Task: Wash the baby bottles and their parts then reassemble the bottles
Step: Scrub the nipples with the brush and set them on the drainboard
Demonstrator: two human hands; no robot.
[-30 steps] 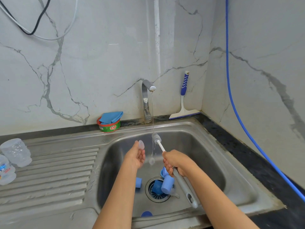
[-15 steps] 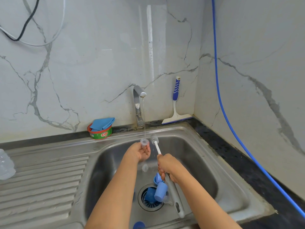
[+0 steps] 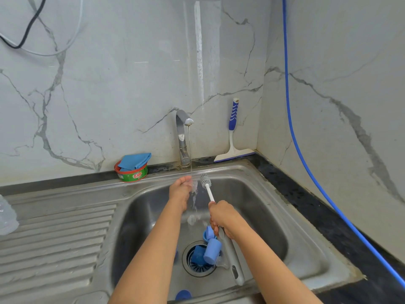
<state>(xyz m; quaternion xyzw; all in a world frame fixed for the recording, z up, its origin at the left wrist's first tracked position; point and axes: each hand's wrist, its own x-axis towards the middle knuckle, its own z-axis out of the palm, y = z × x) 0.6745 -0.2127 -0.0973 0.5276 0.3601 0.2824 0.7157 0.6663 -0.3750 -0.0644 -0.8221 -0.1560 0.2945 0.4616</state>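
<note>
My left hand [image 3: 181, 190] holds a small clear teat [image 3: 194, 185] under the thin water stream from the tap [image 3: 183, 137]. My right hand [image 3: 223, 218] grips the handle of a white bottle brush [image 3: 205, 180], whose bristle head points up beside the teat. Several blue bottle caps and rings [image 3: 208, 249] lie over the drain in the steel sink [image 3: 274, 216]. Another clear teat [image 3: 191, 219] lies on the sink floor. A blue cap [image 3: 183, 295] sits at the sink's near edge. A clear bottle [image 3: 7, 216] lies at the far left on the drainboard.
A green and red soap tub [image 3: 131, 174] with a blue cloth on top stands behind the sink. A blue-handled squeegee [image 3: 232, 137] leans in the corner. A blue hose [image 3: 306, 161] runs down the right wall. The ribbed drainboard [image 3: 54, 238] stretches left.
My left hand has moved the teat right, into the water stream. The view has shifted, so the bottles on the drainboard have slid almost out at the left.
</note>
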